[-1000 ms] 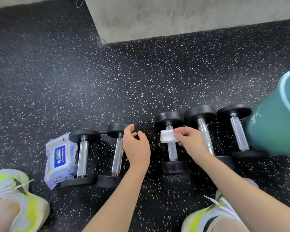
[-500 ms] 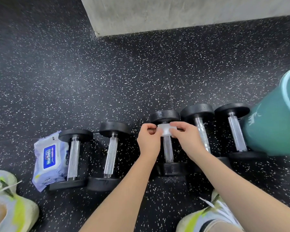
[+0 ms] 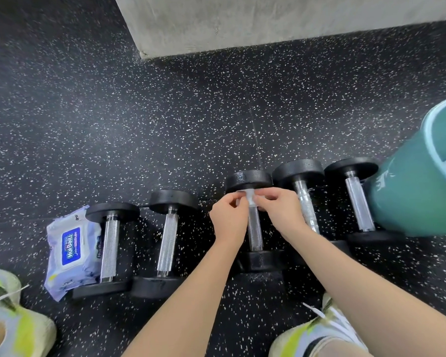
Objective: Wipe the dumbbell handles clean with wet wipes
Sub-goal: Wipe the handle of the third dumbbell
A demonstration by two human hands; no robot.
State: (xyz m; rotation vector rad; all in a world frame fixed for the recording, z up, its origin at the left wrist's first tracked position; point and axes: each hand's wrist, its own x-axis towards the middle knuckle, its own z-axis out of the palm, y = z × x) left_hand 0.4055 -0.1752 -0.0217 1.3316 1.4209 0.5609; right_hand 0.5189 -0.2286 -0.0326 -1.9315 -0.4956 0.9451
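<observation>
Several black dumbbells with knurled chrome handles lie in a row on the floor. The middle dumbbell has a folded white wet wipe wrapped round the far end of its handle. My left hand pinches the wipe from the left and my right hand pinches it from the right, both just below the far weight head. Two dumbbells lie to the left, two others to the right.
A purple wet wipe pack leans against the leftmost dumbbell. A teal bin holding used wipes stands at the right edge. A concrete block sits at the back. My shoes flank the near floor.
My left hand came over from the second dumbbell and joined my right hand on the wipe. The wipe has moved up the middle handle toward the far weight head.
</observation>
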